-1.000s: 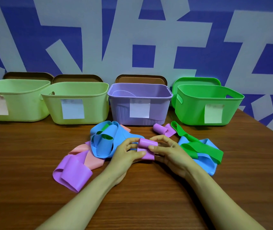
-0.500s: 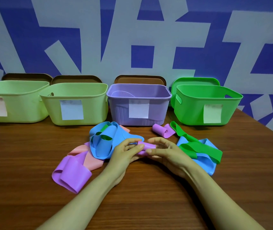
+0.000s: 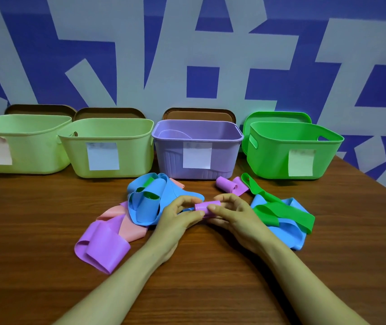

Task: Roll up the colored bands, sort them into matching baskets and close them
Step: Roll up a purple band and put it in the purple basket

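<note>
My left hand point(image 3: 178, 218) and my right hand point(image 3: 233, 215) together pinch a small rolled purple band point(image 3: 207, 206) at the middle of the table. A second purple roll point(image 3: 227, 185) lies behind it, in front of the purple basket point(image 3: 222, 134). A loose purple band point(image 3: 103, 248) lies at the left, partly on a pink band point(image 3: 121, 219). A blue band point(image 3: 147, 200) with green inside is heaped left of my hands. A green band point(image 3: 281, 211) crosses another blue band point(image 3: 288, 233) on the right. The green basket point(image 3: 269, 156) stands at the back right.
Two pale yellow-green baskets point(image 3: 23, 127) point(image 3: 126, 146) stand at the back left, each basket with a paper label. Brown lids point(image 3: 199, 113) and a green lid point(image 3: 278, 117) lean against the wall behind the baskets. The wooden table point(image 3: 46, 207) edge runs diagonally at the far right.
The purple roll has turned between my fingers and looks tighter and more complete. Both hands stayed at the same spot on the table.
</note>
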